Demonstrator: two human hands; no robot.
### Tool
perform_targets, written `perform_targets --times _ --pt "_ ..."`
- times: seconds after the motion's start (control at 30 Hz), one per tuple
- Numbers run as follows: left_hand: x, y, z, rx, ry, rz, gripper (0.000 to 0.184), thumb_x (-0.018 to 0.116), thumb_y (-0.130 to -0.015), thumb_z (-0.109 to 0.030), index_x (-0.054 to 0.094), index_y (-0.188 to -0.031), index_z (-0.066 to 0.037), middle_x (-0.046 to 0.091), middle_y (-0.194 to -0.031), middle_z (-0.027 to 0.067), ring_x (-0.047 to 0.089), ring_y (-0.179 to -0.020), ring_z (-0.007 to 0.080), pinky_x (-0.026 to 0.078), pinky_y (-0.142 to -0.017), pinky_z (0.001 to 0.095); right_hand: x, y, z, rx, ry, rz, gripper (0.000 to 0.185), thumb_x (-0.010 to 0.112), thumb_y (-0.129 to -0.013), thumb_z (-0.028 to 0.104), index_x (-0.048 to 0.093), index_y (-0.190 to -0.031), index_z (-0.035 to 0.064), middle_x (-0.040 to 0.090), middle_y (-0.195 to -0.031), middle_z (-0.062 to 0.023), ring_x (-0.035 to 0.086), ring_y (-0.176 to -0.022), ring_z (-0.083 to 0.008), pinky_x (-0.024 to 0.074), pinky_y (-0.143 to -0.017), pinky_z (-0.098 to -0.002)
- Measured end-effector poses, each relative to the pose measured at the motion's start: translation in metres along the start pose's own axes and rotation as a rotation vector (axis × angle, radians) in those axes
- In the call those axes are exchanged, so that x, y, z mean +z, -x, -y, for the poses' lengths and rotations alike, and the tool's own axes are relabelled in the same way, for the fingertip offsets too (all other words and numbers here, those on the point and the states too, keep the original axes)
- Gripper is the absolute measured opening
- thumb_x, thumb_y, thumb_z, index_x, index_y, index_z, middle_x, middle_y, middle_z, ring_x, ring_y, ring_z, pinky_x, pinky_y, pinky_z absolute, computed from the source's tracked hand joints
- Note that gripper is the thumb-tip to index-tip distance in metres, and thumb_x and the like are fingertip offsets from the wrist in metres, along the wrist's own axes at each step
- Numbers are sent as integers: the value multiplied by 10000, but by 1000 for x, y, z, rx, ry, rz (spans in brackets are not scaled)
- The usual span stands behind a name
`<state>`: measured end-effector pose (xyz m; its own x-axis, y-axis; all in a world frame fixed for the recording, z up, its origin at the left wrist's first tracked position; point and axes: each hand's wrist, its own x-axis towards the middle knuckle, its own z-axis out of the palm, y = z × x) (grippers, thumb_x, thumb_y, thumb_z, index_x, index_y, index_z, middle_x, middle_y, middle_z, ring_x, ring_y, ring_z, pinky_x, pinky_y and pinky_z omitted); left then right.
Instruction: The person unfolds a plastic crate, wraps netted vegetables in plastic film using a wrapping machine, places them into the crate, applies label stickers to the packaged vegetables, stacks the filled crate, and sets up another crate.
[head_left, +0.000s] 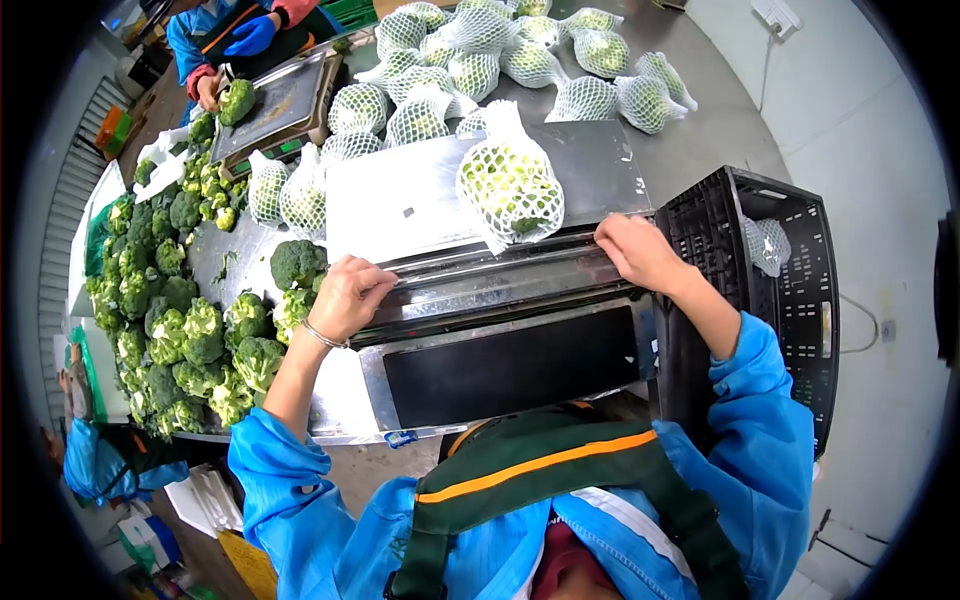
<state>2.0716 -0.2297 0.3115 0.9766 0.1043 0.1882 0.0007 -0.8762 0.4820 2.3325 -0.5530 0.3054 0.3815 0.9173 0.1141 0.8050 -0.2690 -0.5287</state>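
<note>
My left hand (351, 296), with a bracelet at the wrist, is at the left end of the wrapping machine's metal rollers (490, 275). Its thumb and fingers are pinched together. At the right end of the same rollers, my right hand (640, 250) has its fingers curled and pressed together. Whatever the fingers grip is too thin or clear to make out. Between and beyond my hands, a vegetable in a white foam net (510, 190) lies on the metal plate (390, 190). Nearer my body is the machine's flat black panel (510, 367).
Loose broccoli heads (180, 300) are piled at left, and several netted ones (470, 60) at the back. A black crate (800, 300) stands at right, with a clear-wrapped item inside. A co-worker's blue-gloved hand (252, 35) is near a scale (275, 105); another person (110, 465) is lower left.
</note>
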Motion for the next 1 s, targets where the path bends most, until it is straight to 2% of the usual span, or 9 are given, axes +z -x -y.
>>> perform_targets --times 0.07,0.1,0.2,0.23,0.47,0.6,0.8,0.9,1.0 --pt "3 3 -1 -28 55 -39 69 626 -738 -62 652 -800 -49 600 -746 90 548 -730 256 452 -668 333 -6 3 20 430 -507 9 51 521 -836 86 546 -828 42 553 -774 -51 530 -634 -155 416 -590 -295" --pt "6 4 -2 -47 107 -74 66 621 -743 -60 648 -801 -43 602 -755 93 553 -735 259 454 -671 333 -9 3 26 445 -709 -103 69 497 -854 68 545 -850 19 556 -792 -62 534 -622 -142 428 -546 -274" --pt "10 6 -4 -105 162 -83 60 612 -756 -56 639 -801 -27 607 -768 100 565 -750 265 458 -677 333 -9 11 21 172 -197 -100 69 531 -829 71 558 -878 30 565 -816 -71 558 -659 -194 455 -597 -280" --pt "9 6 -5 -121 161 -65 59 609 -760 -55 637 -801 -23 608 -771 103 569 -756 267 459 -679 333 -6 10 17 -53 -22 -80 111 564 -799 87 574 -904 53 572 -865 -68 572 -712 -243 476 -633 -302" --pt "4 1 -3 -3 58 -11 64 616 -743 -59 642 -796 -35 609 -757 100 557 -728 266 452 -671 340 6 -2 22 -112 441 94 120 612 -731 147 577 -830 89 530 -802 -51 571 -721 -235 453 -638 -347" --pt "7 3 -3 18 27 -1 63 619 -737 -70 647 -791 -52 610 -747 90 549 -713 264 444 -664 344 15 -6 14 -149 464 96 70 585 -705 153 563 -692 88 529 -719 -48 565 -681 -234 432 -591 -348" --pt "5 1 -4 19 29 -17 65 619 -730 -64 643 -788 -46 612 -751 93 544 -689 266 440 -649 345 16 -9 7 -197 400 43 61 583 -684 151 560 -682 95 530 -684 -50 556 -617 -247 433 -557 -362" --pt "3 1 -5 14 33 -20 66 615 -732 -57 641 -791 -41 611 -758 99 554 -701 268 445 -661 345 17 -11 11 -128 335 -5 70 597 -679 122 556 -716 79 526 -674 -59 548 -613 -249 445 -562 -340" --pt "2 5 -6 -22 61 -63 63 603 -743 -38 630 -798 -28 608 -775 110 573 -731 271 455 -675 336 17 -5 19 155 -13 -160 100 608 -674 65 542 -747 49 512 -681 -66 549 -602 -223 451 -561 -294"
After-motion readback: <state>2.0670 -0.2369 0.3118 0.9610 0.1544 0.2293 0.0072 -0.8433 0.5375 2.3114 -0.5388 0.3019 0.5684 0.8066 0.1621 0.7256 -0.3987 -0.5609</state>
